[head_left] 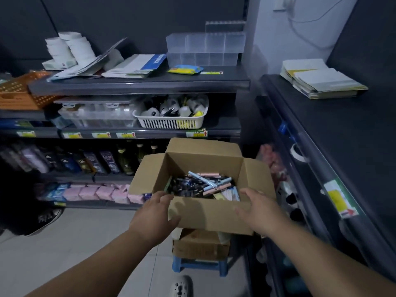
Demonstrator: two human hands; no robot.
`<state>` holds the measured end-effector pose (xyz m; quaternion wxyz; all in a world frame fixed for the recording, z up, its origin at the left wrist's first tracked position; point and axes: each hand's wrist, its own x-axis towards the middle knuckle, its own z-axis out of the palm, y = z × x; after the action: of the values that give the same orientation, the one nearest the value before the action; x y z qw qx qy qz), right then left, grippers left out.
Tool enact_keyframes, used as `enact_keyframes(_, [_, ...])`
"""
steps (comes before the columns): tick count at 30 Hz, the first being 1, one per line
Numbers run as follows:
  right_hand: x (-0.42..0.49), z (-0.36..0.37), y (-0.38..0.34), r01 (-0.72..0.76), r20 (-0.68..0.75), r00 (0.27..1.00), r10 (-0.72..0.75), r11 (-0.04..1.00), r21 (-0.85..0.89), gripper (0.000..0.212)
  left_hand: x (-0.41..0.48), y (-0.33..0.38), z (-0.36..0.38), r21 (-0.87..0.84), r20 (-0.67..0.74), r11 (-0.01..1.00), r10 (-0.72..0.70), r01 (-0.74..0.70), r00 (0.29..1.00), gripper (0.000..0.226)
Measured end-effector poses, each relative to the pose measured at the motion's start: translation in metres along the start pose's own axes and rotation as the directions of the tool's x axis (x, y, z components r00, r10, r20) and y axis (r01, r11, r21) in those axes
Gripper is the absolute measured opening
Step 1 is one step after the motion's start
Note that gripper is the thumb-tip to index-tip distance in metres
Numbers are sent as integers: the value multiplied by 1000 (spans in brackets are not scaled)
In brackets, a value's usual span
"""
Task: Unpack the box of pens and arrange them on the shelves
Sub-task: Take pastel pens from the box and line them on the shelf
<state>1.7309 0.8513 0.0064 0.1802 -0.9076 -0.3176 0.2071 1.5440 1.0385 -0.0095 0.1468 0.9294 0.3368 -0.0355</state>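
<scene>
The left hand (155, 213) lies released against the near left corner of the open cardboard box (211, 215). Its fingers are fairly straight and reach toward the rim, and the thumb is spread over the front flap. The right hand (258, 211) mirrors it at the near right corner, also released, with the fingers stretched along the side flap and the thumb on the front flap. Neither hand curls around anything. Both are a little blurred, so I cannot tell how firmly they press.

All four flaps of the box are folded outward. Inside it lies a loose heap of pens (201, 184), mostly dark ones, with pale blue and pink ones on top and toward the right. The box rests on a smaller cardboard carton (201, 246), which stands on a blue plastic stool (201, 265) on the tiled floor (85, 243).

Just behind the box stands a dark shelf unit (139, 85). Its top shelf carries clear plastic organisers (205, 48), white paper rolls (66, 48) and leaflets. The shelf below holds a white basket (171, 122) of small items, and dark bottles (96, 161) and pink packs (102, 192) sit lower down. A second shelf unit (321, 129) runs along the right, with a stack of booklets (321, 81) on top.
</scene>
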Motion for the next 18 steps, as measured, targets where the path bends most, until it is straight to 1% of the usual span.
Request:
enact_keyframes(4, [59,3,-17,-19,-25,1000,19,1000,-6,55,77,-15,-6,1,15,998,57,-57,998,66])
enact_keyframes(9, [125,22,-31,-126,35,992,123,983,136,57,160,-34,-2,-55,92,994,101,-97,991,68])
enact_keyframes(14, [168,51,-23,-246,131,967,221,942,229,53,204,-39,30,-130,217,987,122,-95,969,69])
enact_keyframes(16, [182,60,-16,-278,169,955,242,930,239,51,215,-39,43,-119,259,987,139,-111,956,70])
enact_keyframes(18, [195,69,-8,-291,195,949,247,924,249,44,227,-36,55,-89,281,984,175,-156,944,72])
